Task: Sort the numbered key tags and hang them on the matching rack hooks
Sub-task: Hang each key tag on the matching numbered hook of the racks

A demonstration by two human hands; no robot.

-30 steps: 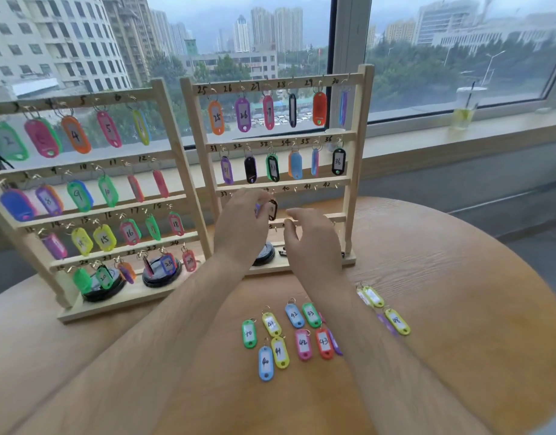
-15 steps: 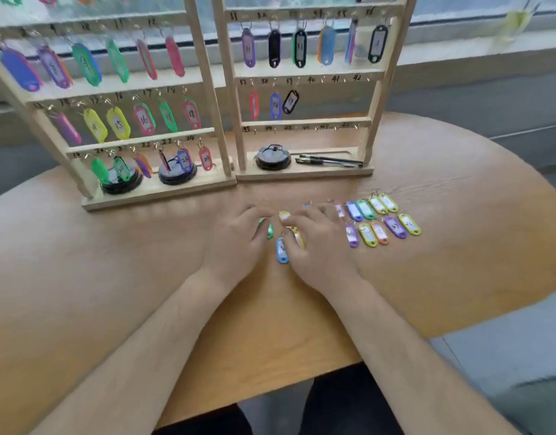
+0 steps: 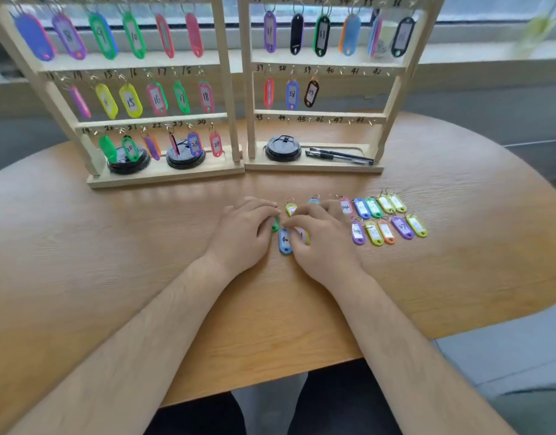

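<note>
Head camera: on the table (image 3: 145, 246), the left hand (image 3: 243, 229) is curling over a green tag (image 3: 275, 223) and the right hand (image 3: 320, 243) is covering the blue tag (image 3: 284, 241); neither grip can be confirmed. Lifting blue by its ring is looking the surest way onto the right rack's (image 3: 320, 113) hook 40 (image 3: 341, 71).

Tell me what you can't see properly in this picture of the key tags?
Head view, the only one:
1. Green tag: mostly under the left hand's fingers, so its number is hidden.
2. Yellow tag: covered by the right hand, number hidden.
3. Whether either hand grips a tag: the fingers hide it.
4. Right rack: its top is cut off by the picture's edge.
5. Loose tags on the right: most writing too small and blurred.
</note>
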